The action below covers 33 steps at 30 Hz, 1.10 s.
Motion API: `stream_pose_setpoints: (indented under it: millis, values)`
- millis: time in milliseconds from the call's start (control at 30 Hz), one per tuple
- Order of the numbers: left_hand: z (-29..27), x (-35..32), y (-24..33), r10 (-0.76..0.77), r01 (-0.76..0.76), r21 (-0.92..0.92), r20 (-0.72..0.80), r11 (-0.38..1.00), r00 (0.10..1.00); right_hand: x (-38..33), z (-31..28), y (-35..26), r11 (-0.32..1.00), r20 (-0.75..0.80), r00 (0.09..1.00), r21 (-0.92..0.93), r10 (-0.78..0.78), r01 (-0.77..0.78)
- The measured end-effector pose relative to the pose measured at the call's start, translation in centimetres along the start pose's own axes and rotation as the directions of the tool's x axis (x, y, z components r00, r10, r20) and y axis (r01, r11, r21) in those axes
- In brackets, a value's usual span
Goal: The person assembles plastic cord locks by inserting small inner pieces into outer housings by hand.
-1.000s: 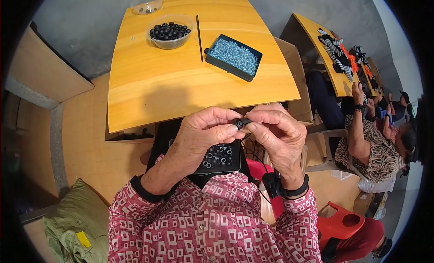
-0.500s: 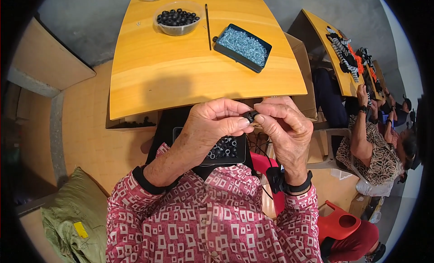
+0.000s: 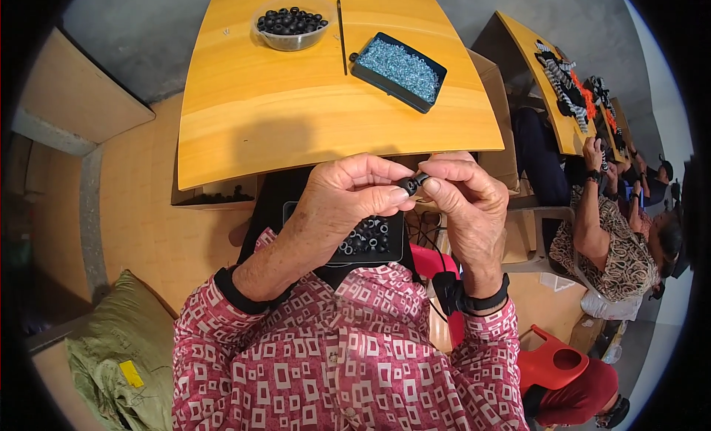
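Observation:
My left hand (image 3: 333, 194) pinches a small black round part (image 3: 409, 185) with a hole in it between thumb and fingertips. Against it, my right hand (image 3: 474, 209) pinches a small black ring-like piece (image 3: 422, 178); whether the two are joined I cannot tell. Both hands are in front of the near table edge. Below them, partly hidden by my left forearm, a black tray (image 3: 398, 255) on my lap holds several black round parts and pale-rimmed rings (image 3: 374, 237).
On the yellow wooden table (image 3: 333, 127) stand a clear bowl (image 3: 290, 43) of black round parts, a thin black rod (image 3: 341, 38) and a dark box (image 3: 389, 95) of small clear pieces. A green sack (image 3: 118, 349) lies at left. Co-workers sit at right, near a red stool (image 3: 544, 361).
The round part between my fingers has turned so that its hole shows more. The ring-like piece in my right fingertips is now more visible. My view has shifted slightly.

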<state>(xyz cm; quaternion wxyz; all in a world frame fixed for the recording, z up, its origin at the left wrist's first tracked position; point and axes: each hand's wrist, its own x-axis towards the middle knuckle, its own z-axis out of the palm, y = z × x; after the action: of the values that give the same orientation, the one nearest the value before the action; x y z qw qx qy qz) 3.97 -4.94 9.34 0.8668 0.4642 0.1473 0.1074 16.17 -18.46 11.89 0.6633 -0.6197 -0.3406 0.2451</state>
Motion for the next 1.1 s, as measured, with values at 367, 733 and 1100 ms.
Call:
stream_pose_setpoints:
  millis: [367,733,1100]
  values:
    - [-0.1,0.3,0.0,-0.002,0.003,0.052,-0.009,0.999,1.000,0.0,-0.1,-0.2,0.877,0.107,0.962,-0.398,-0.249,0.271]
    - [-0.3,0.1,-0.6,-0.108,0.105,-0.047,-0.051,0.993,0.993,-0.7,1.1,0.8,0.672,0.195,0.874,-0.572,-0.446,0.470]
    - [-0.9,0.3,-1.4,-0.077,0.076,-0.014,-0.037,0.997,0.996,-0.7,1.1,2.5,0.611,0.192,0.853,-0.623,-0.486,0.488]
